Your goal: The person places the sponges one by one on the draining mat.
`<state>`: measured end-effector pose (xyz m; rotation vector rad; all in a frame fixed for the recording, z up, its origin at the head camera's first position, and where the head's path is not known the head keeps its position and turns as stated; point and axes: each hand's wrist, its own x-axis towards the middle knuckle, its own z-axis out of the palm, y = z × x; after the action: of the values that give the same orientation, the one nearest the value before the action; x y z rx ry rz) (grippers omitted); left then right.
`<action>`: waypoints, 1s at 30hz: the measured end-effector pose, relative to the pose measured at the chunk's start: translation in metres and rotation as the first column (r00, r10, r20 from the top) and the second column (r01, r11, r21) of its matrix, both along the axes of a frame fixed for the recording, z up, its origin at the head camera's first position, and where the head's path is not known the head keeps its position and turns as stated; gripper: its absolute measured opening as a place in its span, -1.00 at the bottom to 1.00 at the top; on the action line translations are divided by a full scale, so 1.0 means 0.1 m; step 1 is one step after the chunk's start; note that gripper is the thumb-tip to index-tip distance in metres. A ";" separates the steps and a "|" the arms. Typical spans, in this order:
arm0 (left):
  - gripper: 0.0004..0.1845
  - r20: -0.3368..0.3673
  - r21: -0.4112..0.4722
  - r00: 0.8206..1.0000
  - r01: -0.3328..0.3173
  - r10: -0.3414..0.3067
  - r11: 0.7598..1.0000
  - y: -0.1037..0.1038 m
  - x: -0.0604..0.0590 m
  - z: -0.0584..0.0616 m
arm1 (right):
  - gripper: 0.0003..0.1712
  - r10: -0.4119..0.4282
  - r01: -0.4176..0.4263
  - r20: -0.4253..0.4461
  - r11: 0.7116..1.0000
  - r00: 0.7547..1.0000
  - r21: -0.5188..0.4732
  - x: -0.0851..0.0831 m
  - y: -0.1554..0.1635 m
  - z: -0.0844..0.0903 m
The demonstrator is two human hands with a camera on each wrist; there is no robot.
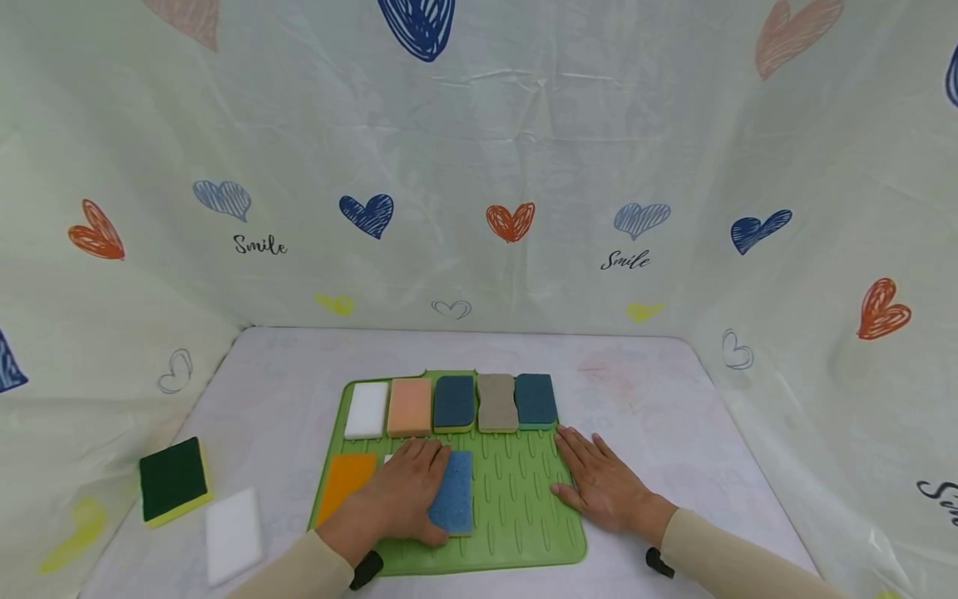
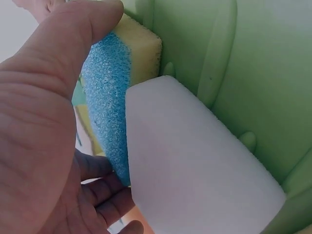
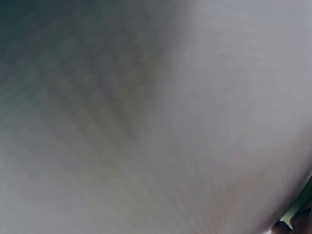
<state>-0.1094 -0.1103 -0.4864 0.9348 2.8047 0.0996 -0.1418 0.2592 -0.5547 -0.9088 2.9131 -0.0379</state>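
A blue-topped sponge [image 1: 453,492] with a yellow layer lies on the green ribbed mat [image 1: 516,541]. My left hand [image 1: 400,491] grips it, thumb at the near end and fingers at the far end, as the left wrist view also shows. Beside it stands a white sponge [image 2: 195,161], mostly hidden under the hand in the head view. To the left of that is an orange sponge [image 1: 348,478]. My right hand [image 1: 602,487] rests with fingers extended at the mat's right edge, holding nothing. The right wrist view is mostly a blur.
Along the mat's back edge runs a row of sponges: white [image 1: 367,410], peach [image 1: 409,408], dark blue [image 1: 453,401], beige [image 1: 497,403] and teal [image 1: 535,401]. Off the mat to the left lie a dark green and yellow sponge [image 1: 174,480] and a white block [image 1: 234,537].
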 end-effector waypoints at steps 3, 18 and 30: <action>0.28 0.002 -0.002 1.000 -0.004 0.004 1.000 0.00 0.00 0.00 | -0.03 0.000 0.000 -0.001 1.000 1.000 -0.001 0.00 0.00 0.00; 0.30 -0.007 0.100 1.000 -0.028 0.029 0.995 -0.14 0.00 0.12 | -0.04 0.000 0.000 0.001 1.000 1.000 -0.009 0.02 -0.01 0.02; -0.05 -0.184 0.050 0.972 -0.139 0.146 0.989 -1.01 -0.04 0.49 | -0.04 0.002 -0.002 -0.003 1.000 1.000 0.003 0.03 -0.02 0.03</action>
<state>-0.1130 -0.2112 -0.4371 0.7873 3.0521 0.0874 -0.1392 0.2575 -0.5515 -0.9125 2.9143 -0.0322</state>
